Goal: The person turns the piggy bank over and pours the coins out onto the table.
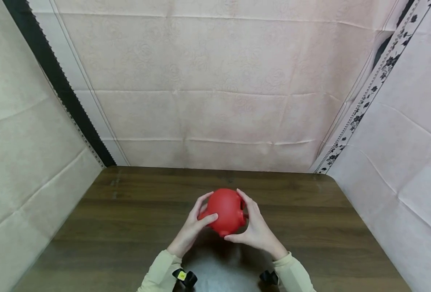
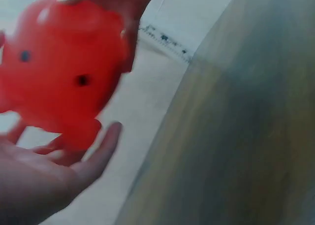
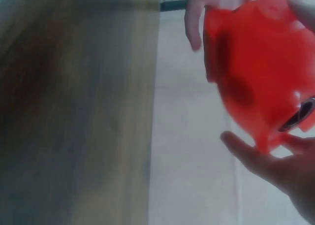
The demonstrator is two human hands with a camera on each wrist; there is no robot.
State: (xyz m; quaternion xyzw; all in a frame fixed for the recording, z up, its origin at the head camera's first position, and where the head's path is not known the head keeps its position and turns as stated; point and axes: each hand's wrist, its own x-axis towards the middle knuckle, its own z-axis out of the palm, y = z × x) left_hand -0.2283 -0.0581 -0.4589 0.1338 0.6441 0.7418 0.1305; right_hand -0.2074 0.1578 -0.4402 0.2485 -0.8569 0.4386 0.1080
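A round red toy [image 1: 225, 211], glossy and plastic-looking, is held up above the table between both hands. My left hand [image 1: 192, 228] grips its left side, with the thumb across the front and the fingers behind. On the right side, my right hand [image 1: 254, 232] grips it, fingers at the top and thumb underneath. Small dark holes and stubby projections show on the red toy [image 2: 59, 62] in the left wrist view. A dark, rimmed opening appears on it in the right wrist view. Its exact kind is unclear.
Below the hands lies a brown wood-grain table [image 1: 127, 227] with rounded far corners. Pale cloth [image 1: 215, 117] hangs behind it and on both sides. A black wrist camera [image 1: 187, 279] sits at the left sleeve, another wrist camera [image 1: 269, 278] at the right.
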